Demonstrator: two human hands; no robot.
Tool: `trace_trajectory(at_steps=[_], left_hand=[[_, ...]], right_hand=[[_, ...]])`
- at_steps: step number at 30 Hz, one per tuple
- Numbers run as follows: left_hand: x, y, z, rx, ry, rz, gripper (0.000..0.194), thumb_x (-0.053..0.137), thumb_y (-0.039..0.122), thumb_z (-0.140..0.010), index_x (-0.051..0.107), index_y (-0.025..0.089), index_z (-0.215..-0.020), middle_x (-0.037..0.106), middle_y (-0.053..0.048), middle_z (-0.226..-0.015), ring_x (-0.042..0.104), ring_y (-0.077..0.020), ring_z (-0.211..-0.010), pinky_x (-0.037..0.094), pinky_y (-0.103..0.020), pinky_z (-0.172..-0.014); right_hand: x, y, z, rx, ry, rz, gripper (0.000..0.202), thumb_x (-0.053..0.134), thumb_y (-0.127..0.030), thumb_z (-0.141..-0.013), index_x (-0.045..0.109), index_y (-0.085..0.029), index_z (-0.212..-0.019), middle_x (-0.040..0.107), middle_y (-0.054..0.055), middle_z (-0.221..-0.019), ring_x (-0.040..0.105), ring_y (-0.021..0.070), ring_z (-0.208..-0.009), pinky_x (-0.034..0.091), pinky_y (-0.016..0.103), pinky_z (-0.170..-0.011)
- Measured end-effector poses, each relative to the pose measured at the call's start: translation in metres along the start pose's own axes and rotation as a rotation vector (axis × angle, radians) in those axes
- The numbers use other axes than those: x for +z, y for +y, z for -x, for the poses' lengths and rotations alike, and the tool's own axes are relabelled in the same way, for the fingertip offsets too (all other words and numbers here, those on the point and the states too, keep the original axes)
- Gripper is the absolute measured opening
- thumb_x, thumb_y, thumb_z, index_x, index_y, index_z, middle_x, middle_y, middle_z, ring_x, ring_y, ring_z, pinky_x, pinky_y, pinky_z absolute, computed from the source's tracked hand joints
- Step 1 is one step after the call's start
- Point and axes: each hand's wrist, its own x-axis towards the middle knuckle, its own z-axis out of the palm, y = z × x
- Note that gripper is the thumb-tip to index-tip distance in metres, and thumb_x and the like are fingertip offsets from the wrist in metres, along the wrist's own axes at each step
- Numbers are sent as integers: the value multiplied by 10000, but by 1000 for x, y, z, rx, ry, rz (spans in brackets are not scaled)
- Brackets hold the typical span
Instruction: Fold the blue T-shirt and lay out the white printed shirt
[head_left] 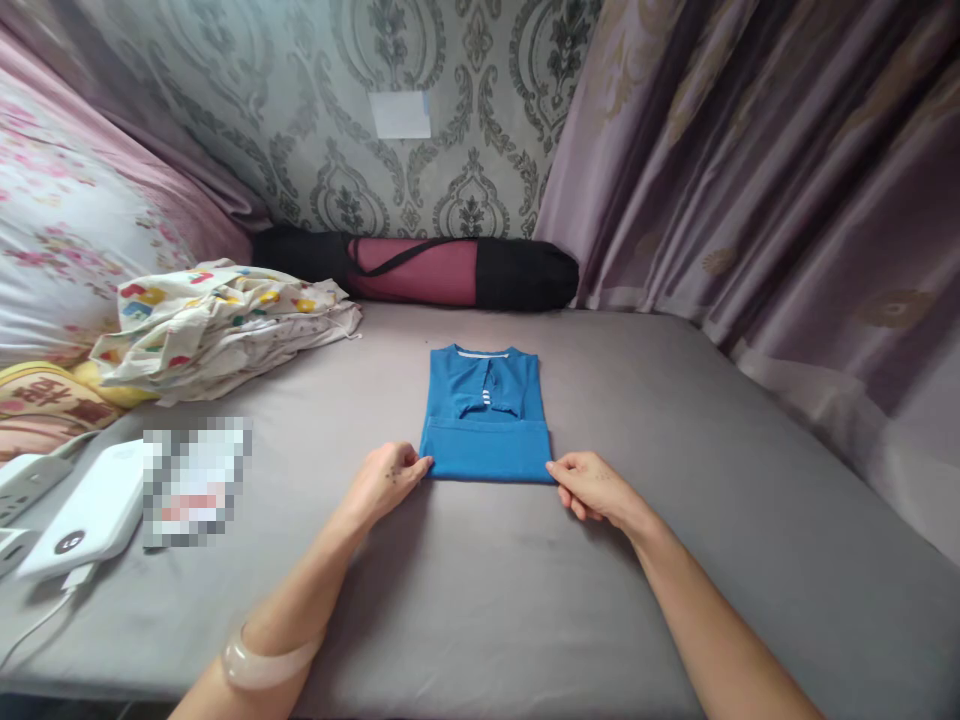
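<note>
A blue shirt (486, 440) lies folded on the grey bed sheet (495, 600), its neckline at the far end and its lower part turned up over the front. The cuffs lie close together in the middle, above the turned-up band. My left hand (390, 478) pinches the near left corner of the fold between thumb and fingers. At the near right corner, my right hand (591, 486) grips the fabric the same way, its other fingers curled beneath. A pale bangle sits on my left forearm.
A black and maroon roll bag (420, 270) lies along the wall. Left are crumpled patterned cloths (225, 325), a floral pillow (67, 210), a white power bank (97, 510) with its cable, a power strip (30, 485) and a pixelated item (199, 480). Purple curtains (750, 160) hang right.
</note>
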Motion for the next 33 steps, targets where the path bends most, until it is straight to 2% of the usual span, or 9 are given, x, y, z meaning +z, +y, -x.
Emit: trace_trajectory(at_steps=[3,5,9,12,14,17,22,28,33], left_hand=[[0,-2,-1,-7,-18,-6,359,483,484,-820,600,173,-682,573,-12,-589,529,-154,-585,325,-241,-548],[2,-3,-1,7,47,-24,337,488,471,-837,610,176,-727,604,-28,-640,559,-172,-629,369,-255,-583],[9,5,-2,294,315,-43,358,389,424,-927,616,173,-1043,657,-104,-1007,600,-213,-957,442,-317,-860],[17,12,-4,577,217,-74,440,344,418,-957,499,197,-1304,502,-108,-1368,406,-220,-1310,304,-366,-1089],[22,13,-6,604,91,-126,519,369,475,-942,425,210,-1384,366,-102,-1482,244,-248,-1407,219,-422,-1138],[23,7,-8,551,10,-166,627,428,566,-892,372,235,-1422,267,-116,-1525,191,-281,-1421,180,-469,-1141],[1,-1,-12,694,3,-217,637,498,554,-865,394,221,-1397,303,-151,-1503,314,-286,-1374,301,-423,-1098],[-10,10,-15,883,48,-369,280,378,334,-959,573,212,-1118,630,-95,-1096,596,-216,-1036,418,-367,-966],[-8,14,-26,651,92,-338,310,275,335,-986,558,210,-986,646,-44,-762,646,-189,-745,459,-270,-696]], right_hand=[[-3,2,0,21,4,83,354,426,-395,-894,474,-199,-603,491,-56,-361,305,52,-236,194,173,-273],[-5,1,1,-3,117,221,344,408,-395,-905,520,-198,-645,563,-22,-437,415,79,-283,293,193,-320],[-2,-4,0,-389,461,543,366,323,-365,-951,651,-202,-978,713,103,-959,679,216,-861,514,336,-772],[10,-5,-5,-668,346,702,467,283,-372,-971,490,-174,-1339,476,110,-1405,402,240,-1320,313,430,-1094],[19,-2,-10,-691,238,795,561,275,-429,-970,337,-141,-1447,289,104,-1515,221,229,-1408,206,447,-1150],[22,3,-15,-633,166,858,642,248,-486,-966,198,-127,-1496,142,98,-1555,97,220,-1431,158,450,-1164],[7,3,-16,-664,101,872,675,348,-541,-929,250,-169,-1484,174,98,-1549,148,236,-1425,130,504,-1155],[5,2,-10,-805,185,864,538,440,-429,-915,433,-178,-1390,360,106,-1485,281,229,-1385,198,470,-1143],[11,0,-16,-827,286,781,581,558,-368,-842,439,-184,-1379,482,107,-1394,426,240,-1283,332,438,-1080]])
